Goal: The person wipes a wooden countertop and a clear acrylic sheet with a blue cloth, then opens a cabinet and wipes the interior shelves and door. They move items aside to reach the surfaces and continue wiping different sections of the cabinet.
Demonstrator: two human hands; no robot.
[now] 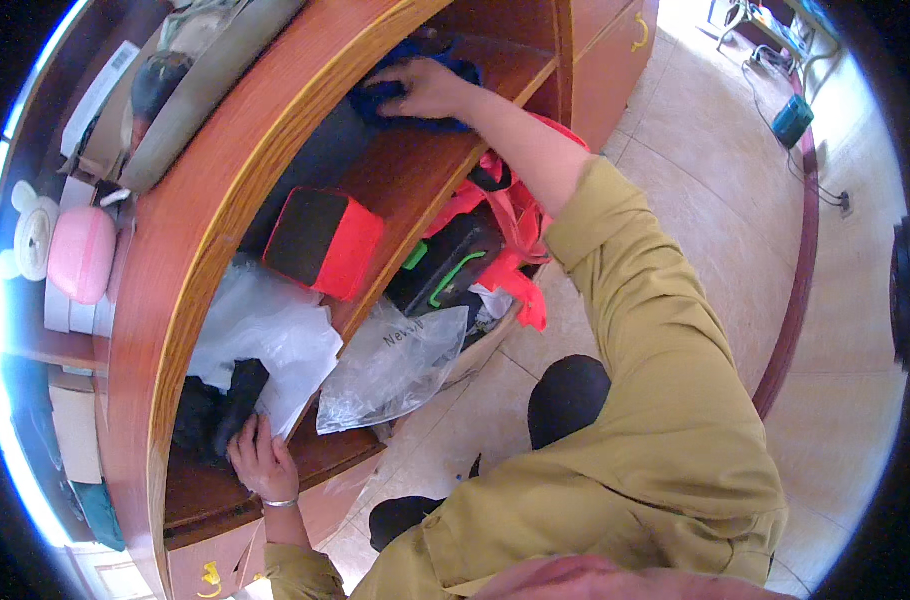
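Note:
At the far end of a wooden cabinet shelf (425, 161), my right hand (429, 88) grips a dark blue, soft-looking item (459, 71), with fingers and thumb around part of it. My left hand (264, 461) is at the near end of the same shelf. Its fingertips touch a black cloth-like item (241, 394) beside a white sheet (301, 349), and whether they grip it is unclear. A red box with a black face (324, 240) stands between the hands. Clear plastic wrapping (249, 300) lies next to the white sheet.
Below the shelf edge, a container (485, 345) holds red straps (511, 210), a black case with a green handle (455, 277) and a printed clear bag (395, 375). The cabinet's curved wooden edge (230, 262) rises at left. A pink object (82, 255) sits beyond it.

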